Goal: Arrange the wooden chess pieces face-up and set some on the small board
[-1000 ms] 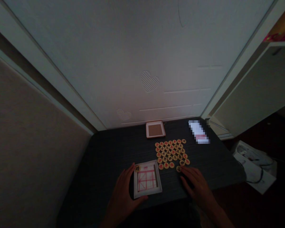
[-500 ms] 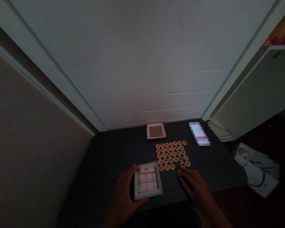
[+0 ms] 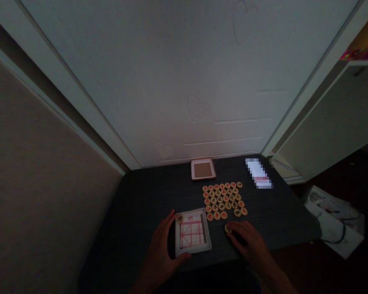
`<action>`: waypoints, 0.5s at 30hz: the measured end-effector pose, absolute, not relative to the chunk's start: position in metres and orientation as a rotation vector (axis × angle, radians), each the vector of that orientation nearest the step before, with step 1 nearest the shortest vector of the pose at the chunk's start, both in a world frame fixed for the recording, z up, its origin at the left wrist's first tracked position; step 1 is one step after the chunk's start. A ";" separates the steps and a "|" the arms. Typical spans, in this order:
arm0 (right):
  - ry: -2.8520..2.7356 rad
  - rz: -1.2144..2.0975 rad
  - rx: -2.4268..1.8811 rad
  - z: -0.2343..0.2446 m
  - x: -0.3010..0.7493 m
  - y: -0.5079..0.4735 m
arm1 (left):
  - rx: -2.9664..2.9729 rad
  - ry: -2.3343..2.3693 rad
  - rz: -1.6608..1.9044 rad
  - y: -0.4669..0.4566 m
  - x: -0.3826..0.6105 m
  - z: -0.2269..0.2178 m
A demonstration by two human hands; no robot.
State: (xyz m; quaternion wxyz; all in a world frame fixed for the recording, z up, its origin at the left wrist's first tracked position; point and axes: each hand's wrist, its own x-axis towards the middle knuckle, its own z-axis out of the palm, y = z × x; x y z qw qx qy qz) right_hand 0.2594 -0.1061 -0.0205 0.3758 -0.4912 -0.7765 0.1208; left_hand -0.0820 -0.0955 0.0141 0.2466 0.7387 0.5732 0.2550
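Observation:
A shallow white box (image 3: 192,234) with a red grid inside lies on the dark table (image 3: 141,204). One round wooden chess piece (image 3: 180,219) sits in its far left corner. My left hand (image 3: 161,247) grips the box's left edge, thumb on the near rim. My right hand (image 3: 248,241) rests on the table to the right of the box. Its fingertips pinch a single round piece (image 3: 228,229), drawn away from the rows. Several round wooden chess pieces (image 3: 223,200) with red or black characters lie in rows behind my right hand.
A small square lid or tray (image 3: 203,169) lies at the table's far edge against the white wall. A blurred white card (image 3: 257,173) lies at the far right. Off the table's right side, a white bag with a black cord (image 3: 334,218) lies on the floor.
My right hand has drawn one piece from the group's near edge back and left, toward the box. My left hand stays on the box.

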 end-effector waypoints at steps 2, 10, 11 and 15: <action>-1.941 0.351 -1.236 -0.016 0.250 -0.103 | 1.991 1.562 0.782 -0.094 -0.081 0.017; -1.849 0.474 -1.037 0.014 0.194 -0.085 | 1.790 1.508 0.879 -0.089 -0.036 0.052; -1.846 0.478 -1.003 0.016 0.188 -0.084 | 1.750 1.494 0.884 -0.088 -0.029 0.056; -1.857 0.533 -0.912 0.020 0.174 -0.085 | 1.649 1.425 0.909 -0.082 -0.010 0.063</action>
